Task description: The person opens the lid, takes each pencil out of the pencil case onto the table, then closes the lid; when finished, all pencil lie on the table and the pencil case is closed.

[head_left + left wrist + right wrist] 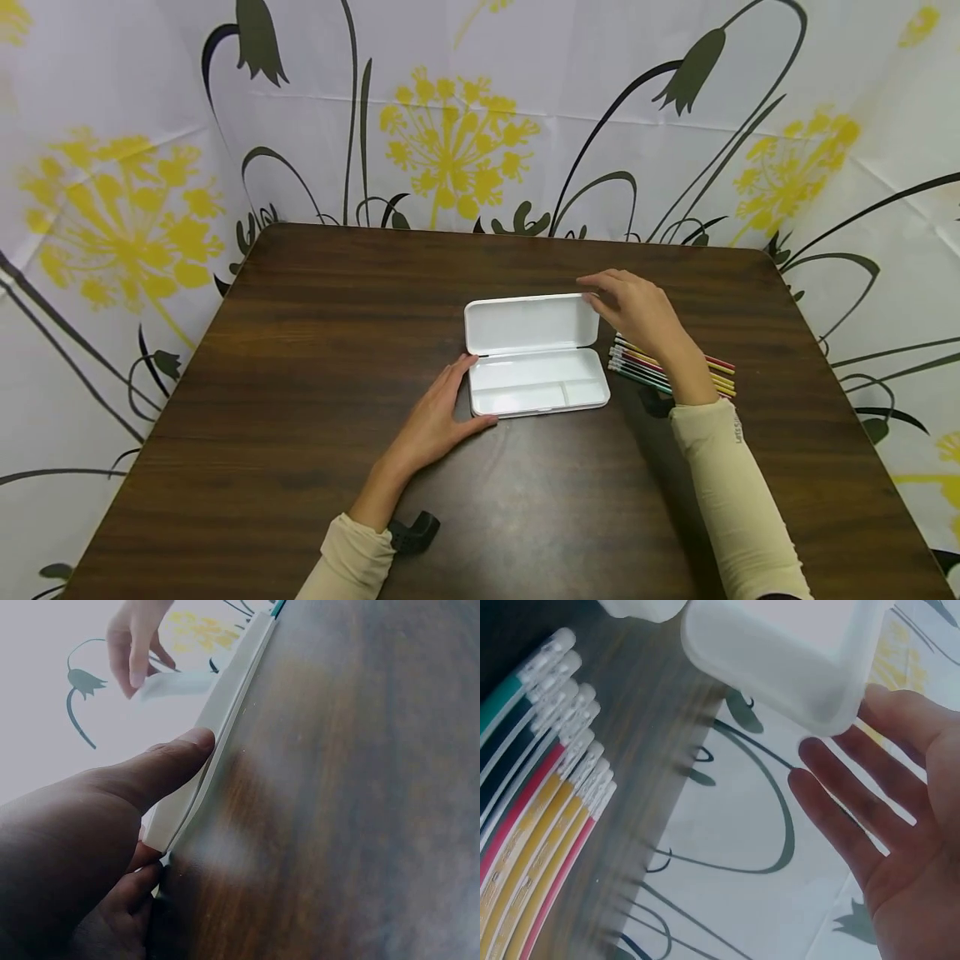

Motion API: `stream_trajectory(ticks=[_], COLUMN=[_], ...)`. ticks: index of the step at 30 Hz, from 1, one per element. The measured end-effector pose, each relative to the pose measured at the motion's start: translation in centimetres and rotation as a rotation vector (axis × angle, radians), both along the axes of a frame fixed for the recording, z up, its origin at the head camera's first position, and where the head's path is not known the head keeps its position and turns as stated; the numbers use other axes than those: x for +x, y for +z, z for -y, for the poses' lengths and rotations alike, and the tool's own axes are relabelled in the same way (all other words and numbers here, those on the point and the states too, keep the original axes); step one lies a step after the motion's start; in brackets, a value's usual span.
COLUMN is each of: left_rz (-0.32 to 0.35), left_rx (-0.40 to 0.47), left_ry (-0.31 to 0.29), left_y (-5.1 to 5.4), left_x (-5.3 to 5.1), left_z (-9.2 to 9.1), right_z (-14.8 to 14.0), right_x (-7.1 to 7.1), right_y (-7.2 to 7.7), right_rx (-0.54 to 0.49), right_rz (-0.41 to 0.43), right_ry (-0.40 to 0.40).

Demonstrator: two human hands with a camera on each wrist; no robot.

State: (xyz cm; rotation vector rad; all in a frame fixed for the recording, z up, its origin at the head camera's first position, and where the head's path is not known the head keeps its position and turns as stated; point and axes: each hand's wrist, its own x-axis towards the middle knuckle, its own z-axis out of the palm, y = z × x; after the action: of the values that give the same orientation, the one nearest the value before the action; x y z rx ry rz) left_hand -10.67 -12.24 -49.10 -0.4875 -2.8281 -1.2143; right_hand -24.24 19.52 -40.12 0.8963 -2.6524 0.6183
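Note:
A white pencil case [525,377] lies on the table with its lid [531,325] raised at the back. Inside, a ridge and a small divider part the base. My left hand [437,414] grips the case's left end, thumb at the front edge and fingers toward the back; in the left wrist view the thumb [180,754] presses the case's side. My right hand [637,308] is at the lid's upper right corner, fingers fairly straight, the thumb touching the lid's edge in the right wrist view. Several coloured pencils [645,369] lie in a row under the right forearm.
The dark wooden table [315,333] stands against a white cloth [585,50] with yellow and grey-green flower prints. A black wrist camera mount [415,533] sits at the left wrist. The pencils' white eraser ends [570,705] point toward the case.

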Motion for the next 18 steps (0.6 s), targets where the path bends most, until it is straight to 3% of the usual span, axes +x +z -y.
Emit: stream_trajectory(ticks=[6, 18], left_rz=[-0.003, -0.011], left_rx=[0.012, 0.094], left_ry=[-0.002, 0.022], left_y=[0.20, -0.17], left_x=[0.00, -0.01], left_z=[-0.16, -0.29], right_z=[0.18, 0.10], right_x=[-0.29, 0.38], right_y=[-0.06, -0.33], right_rx=[0.011, -0.019], right_rz=[-0.017, 0.002], right_ry=[0.049, 0.043])
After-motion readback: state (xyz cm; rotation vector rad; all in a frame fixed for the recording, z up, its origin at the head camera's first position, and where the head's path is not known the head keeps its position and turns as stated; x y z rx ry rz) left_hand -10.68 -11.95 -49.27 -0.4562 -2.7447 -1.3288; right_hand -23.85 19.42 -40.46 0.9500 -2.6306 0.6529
